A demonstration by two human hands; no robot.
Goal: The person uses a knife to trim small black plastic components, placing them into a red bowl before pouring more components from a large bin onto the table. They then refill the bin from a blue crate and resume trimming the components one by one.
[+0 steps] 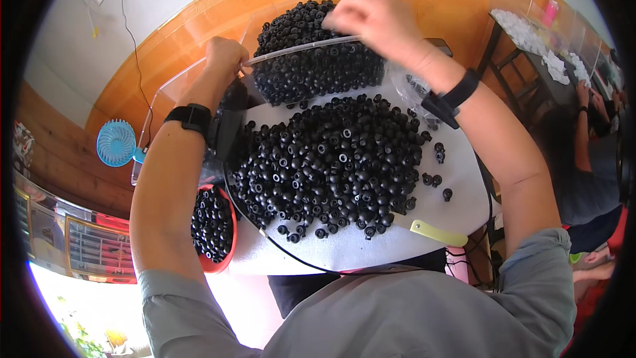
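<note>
A clear plastic bin [305, 47] stands at the far side of the table, filled with small round black plastic parts [291, 23], each with a hole. My left hand [225, 54] is closed on the near left corner of its rim. Over the bin's right side hangs my right hand [374, 21], its fingers bent and blurred, so what they hold, if anything, cannot be made out. A large heap of the same black parts [331, 159] spreads over the white tabletop between my arms. Several loose ones [434, 179] lie right of the heap.
A red bowl [232, 242] of black parts sits at the left table edge. A yellow-green handled tool [437, 233] lies near the front right. Beyond my left arm is a blue fan [116, 142]. A clear bag [411, 86] is beside the bin. Other people [583, 152] work at right.
</note>
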